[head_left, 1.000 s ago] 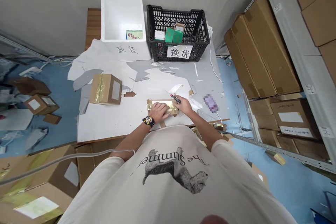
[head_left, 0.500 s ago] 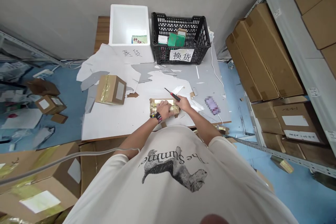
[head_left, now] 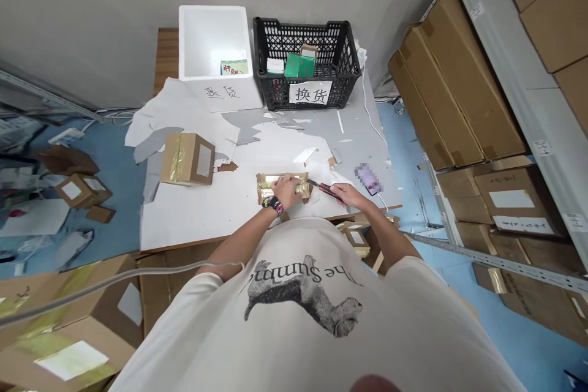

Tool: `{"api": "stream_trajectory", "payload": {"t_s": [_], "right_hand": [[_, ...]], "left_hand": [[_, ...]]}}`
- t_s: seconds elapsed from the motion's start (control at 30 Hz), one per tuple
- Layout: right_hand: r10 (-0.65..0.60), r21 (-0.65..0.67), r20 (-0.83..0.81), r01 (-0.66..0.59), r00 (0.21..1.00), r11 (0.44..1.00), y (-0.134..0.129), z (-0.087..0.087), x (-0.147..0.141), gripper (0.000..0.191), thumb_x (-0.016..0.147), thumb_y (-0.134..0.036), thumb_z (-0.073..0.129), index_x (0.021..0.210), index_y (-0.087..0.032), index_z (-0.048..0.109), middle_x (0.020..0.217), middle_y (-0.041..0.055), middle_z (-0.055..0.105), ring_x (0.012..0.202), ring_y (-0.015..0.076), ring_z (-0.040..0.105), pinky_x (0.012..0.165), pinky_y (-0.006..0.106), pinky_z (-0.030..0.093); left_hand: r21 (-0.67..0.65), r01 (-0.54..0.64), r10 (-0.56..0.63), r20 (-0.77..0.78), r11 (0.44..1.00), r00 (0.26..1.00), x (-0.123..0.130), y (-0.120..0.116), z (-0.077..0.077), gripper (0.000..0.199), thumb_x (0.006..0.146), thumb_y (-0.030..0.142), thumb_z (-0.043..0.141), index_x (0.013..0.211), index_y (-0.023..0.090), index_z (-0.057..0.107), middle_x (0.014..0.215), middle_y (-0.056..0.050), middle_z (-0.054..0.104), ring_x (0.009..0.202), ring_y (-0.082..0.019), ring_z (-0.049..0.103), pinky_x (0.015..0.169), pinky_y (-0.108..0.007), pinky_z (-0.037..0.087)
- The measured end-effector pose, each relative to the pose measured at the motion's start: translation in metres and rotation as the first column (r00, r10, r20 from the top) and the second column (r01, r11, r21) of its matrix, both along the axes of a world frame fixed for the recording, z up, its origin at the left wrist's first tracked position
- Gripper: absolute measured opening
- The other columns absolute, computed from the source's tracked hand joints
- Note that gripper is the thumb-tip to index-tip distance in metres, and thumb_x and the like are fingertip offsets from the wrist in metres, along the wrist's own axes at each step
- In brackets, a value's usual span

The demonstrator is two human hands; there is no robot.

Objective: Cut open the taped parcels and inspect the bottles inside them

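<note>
Left grip [head_left: 285,190] spread flat on taped parcel [head_left: 267,188], long axis 3–9 o'clock — right grip [head_left: 346,196] pinches red-handled tool [head_left: 325,189], tip at parcel's 3 o'clock end.

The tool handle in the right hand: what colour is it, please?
The handle is red and black; the head view shows it.

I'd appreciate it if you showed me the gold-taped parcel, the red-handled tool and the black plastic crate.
Gold-taped parcel [head_left: 265,190]: head view, on its taped left end.
Red-handled tool [head_left: 325,188]: head view, on the handle.
Black plastic crate [head_left: 298,21]: head view, on its top rim.
</note>
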State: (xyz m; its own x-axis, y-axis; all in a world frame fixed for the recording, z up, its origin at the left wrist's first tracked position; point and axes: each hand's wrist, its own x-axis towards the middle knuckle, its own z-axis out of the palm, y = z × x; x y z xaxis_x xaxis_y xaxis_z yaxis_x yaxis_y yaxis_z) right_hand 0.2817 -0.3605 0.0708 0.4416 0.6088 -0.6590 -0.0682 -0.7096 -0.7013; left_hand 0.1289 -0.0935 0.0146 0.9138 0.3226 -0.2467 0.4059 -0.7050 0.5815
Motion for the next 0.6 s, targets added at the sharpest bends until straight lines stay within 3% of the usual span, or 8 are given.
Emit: {"api": "stream_trajectory", "payload": {"t_s": [0.2, 0.4, 0.6], "right_hand": [[0.033, -0.016, 0.093, -0.031, 0.995, 0.999, -0.002, -0.001, -0.009, 0.035, 0.116, -0.049, 0.047, 0.103, -0.024, 0.069, 0.063, -0.0056, 0.060, 0.053, 0.0172, 0.057, 0.057, 0.026, 0.046], [0.090, -0.051, 0.202, -0.082, 0.975, 0.995, 0.002, 0.001, -0.016, 0.039, 0.119, -0.046, 0.046, 0.103, -0.023, 0.074, 0.062, -0.0042, 0.061, 0.059, 0.0182, 0.060, 0.065, 0.027, 0.044], [0.168, -0.119, 0.352, -0.134, 0.921, 0.984, 0.033, 0.011, -0.023, 0.034, 0.119, -0.042, 0.054, 0.102, -0.024, 0.076, 0.077, 0.0020, 0.072, 0.073, 0.0199, 0.063, 0.069, 0.028, 0.038]], "left_hand": [[0.022, -0.067, 0.068, -0.043, 0.998, 0.997, 0.016, -0.011, -0.004, 0.044, 0.073, 0.056, 0.099, 0.100, 0.026, 0.080, 0.132, -0.015, 0.071, 0.127, -0.047, 0.058, 0.112, -0.067, 0.042], [0.002, -0.121, 0.121, -0.014, 0.993, 0.993, 0.012, -0.011, -0.010, 0.046, 0.069, 0.047, 0.100, 0.097, 0.024, 0.072, 0.132, -0.015, 0.071, 0.121, -0.043, 0.060, 0.109, -0.063, 0.045], [-0.058, -0.144, 0.146, 0.031, 0.988, 0.989, 0.005, -0.015, -0.011, 0.035, 0.081, 0.043, 0.090, 0.101, 0.025, 0.067, 0.143, -0.013, 0.071, 0.127, -0.040, 0.062, 0.114, -0.063, 0.043]]}}
